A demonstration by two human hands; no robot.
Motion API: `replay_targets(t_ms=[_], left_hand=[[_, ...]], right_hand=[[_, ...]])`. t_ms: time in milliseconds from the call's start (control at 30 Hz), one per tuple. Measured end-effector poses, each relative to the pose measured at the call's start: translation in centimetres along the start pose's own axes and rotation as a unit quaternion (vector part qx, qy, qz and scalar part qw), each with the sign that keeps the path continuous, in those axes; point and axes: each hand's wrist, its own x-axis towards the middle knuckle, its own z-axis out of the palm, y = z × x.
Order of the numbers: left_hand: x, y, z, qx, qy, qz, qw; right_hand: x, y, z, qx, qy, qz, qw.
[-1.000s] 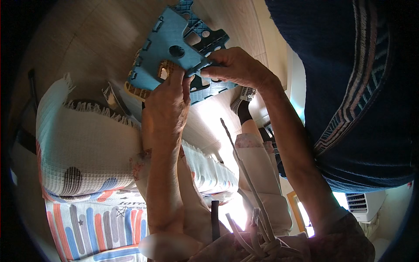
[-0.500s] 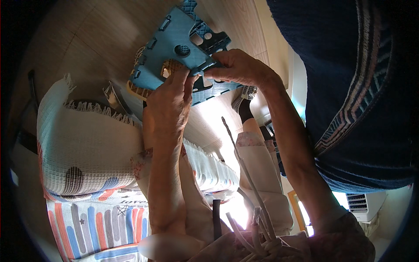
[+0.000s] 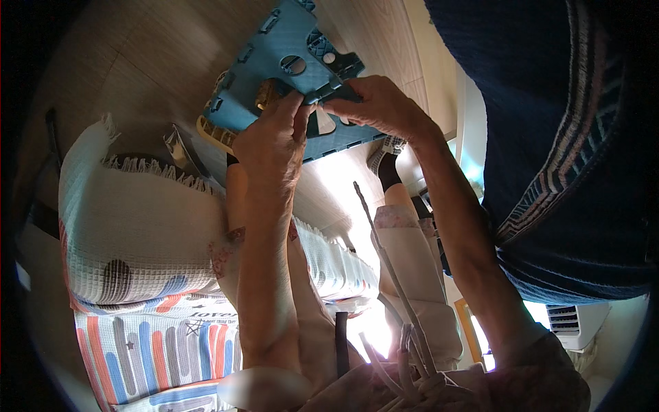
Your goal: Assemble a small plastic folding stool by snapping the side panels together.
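Note:
A blue plastic folding stool (image 3: 261,58) is held out in front of me, over the floor. It has flat panels, cut-out holes, small clips along its edges and a yellow end part (image 3: 217,134). My left hand (image 3: 269,141) is closed, its thumb and fingers pinching the panel's near edge by the middle. Just to the right, my right hand (image 3: 381,106) grips the same part, fingers curled over it and thumb below. Between the two hands a narrow hinge-like strip shows. My fingers hide part of the panel's edge.
A cream fringed cover (image 3: 144,226) with coloured stripes lies over a seat at left. Dark blue patterned cloth (image 3: 549,137) hangs at right. My legs and a shoe (image 3: 384,154) are below, above the wooden floor (image 3: 158,48). A pale cord (image 3: 391,268) dangles in front.
The stool's panels have shifted against each other and tilted, and its round hole now looks more open. Both hands keep their grip and have barely moved.

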Motion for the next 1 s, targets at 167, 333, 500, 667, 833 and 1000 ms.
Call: replay_targets(t_ms=[167,333,500,667,833,1000], left_hand=[[-0.1,0.0,0.4,0.017,-0.009,0.005,1.000],[-0.2,-0.1,0.8,0.014,-0.020,-0.011,1.000],[-0.2,-0.2,0.9,0.017,-0.041,-0.032,0.999],[-0.2,0.2,1.1,0.021,-0.042,-0.052,0.998],[-0.3,0.1,0.9,0.028,-0.060,-0.070,0.995],[-0.4,-0.4,-0.1,-0.061,-0.091,-0.086,0.990]], right_hand=[[-0.7,-0.1,0.3,0.052,0.021,0.015,0.998],[-1.0,0.1,1.1,0.098,0.066,0.011,0.993],[-0.3,0.2,0.9,0.107,0.064,-0.006,0.992],[0.1,-0.5,0.2,0.020,0.067,0.004,0.998],[0.1,-0.7,0.3,0.031,0.057,0.006,0.998],[0.3,-0.5,0.0,0.075,0.008,-0.006,0.997]])
